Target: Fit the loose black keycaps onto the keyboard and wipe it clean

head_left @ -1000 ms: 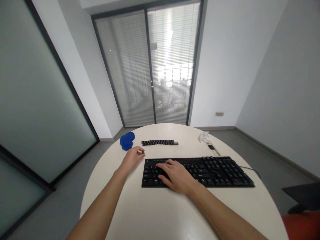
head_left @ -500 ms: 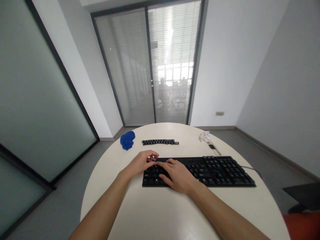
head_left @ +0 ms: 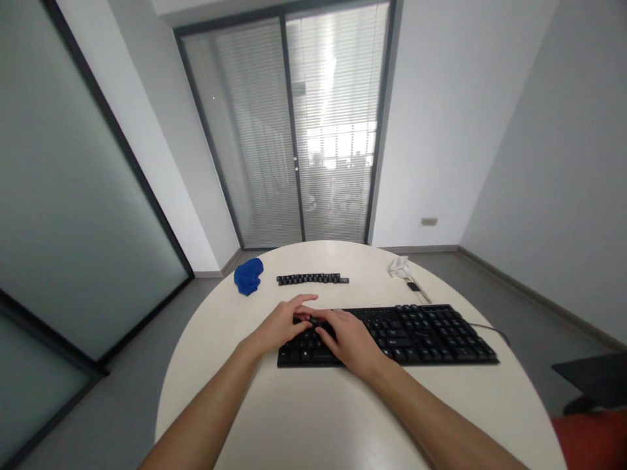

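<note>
The black keyboard (head_left: 441,333) lies across the near-middle of the table, and part of its left end has key positions covered by my hands. My left hand (head_left: 280,325) is over its upper left corner, index finger stretched out, thumb and another finger closed around a small black keycap (head_left: 313,320). Against those fingertips, my right hand (head_left: 351,339) reaches in from the right, its thumb and index finger closing at the same keycap. Its other fingers are bent over the keyboard and partly hidden. Beyond the keyboard, loose black keycaps (head_left: 311,279) stand in two rows.
A blue cloth (head_left: 248,276) lies at the table's far left. At the far right are crumpled white tissue (head_left: 399,266) and a thin, light-coloured stick-like tool with a black part (head_left: 414,286). The keyboard cable (head_left: 492,329) runs off its right side. The round white table (head_left: 289,424) has a curved edge.
My left hand has shifted slightly right with the keycap and its index finger has stretched out. My right hand's fingertips have come up to meet it, thumb and index drawing together.
</note>
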Motion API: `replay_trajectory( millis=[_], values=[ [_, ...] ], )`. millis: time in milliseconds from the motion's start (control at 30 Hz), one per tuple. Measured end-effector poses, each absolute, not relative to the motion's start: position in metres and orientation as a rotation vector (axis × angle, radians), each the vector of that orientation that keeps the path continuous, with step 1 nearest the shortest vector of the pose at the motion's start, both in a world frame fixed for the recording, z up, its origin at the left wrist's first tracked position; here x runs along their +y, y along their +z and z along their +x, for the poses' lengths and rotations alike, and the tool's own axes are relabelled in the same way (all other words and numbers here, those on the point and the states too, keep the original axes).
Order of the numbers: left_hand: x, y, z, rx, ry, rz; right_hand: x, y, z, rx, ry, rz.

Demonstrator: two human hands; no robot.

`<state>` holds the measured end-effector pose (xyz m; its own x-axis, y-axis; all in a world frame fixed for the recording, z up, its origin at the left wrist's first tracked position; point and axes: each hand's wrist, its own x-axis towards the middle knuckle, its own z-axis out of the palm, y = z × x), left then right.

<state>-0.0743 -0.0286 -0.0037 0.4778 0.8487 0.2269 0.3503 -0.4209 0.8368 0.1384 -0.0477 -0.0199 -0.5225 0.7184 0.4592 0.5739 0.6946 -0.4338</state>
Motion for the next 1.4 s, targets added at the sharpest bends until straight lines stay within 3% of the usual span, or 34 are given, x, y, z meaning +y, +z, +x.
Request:
replay_trajectory(
  millis=[300,667,1100,1400],
  values=[
    [-0.028,-0.007,-0.068,0.951,0.942,1.866,-0.043,-0.024,0.14,-2.138,0.294,-1.115],
    [-0.027,0.01,-0.082,1.12,0.887,2.362,-0.044,-0.022,0.138,-2.14,0.301,-1.131],
    [-0.003,-0.008,-0.138,1.384,0.608,2.046,-0.046,-0.021,0.138,-2.162,0.305,-1.181],
    [-0.003,-0.007,-0.139,1.35,0.599,1.977,-0.046,-0.022,0.138,-2.17,0.303,-1.178]
  ],
)
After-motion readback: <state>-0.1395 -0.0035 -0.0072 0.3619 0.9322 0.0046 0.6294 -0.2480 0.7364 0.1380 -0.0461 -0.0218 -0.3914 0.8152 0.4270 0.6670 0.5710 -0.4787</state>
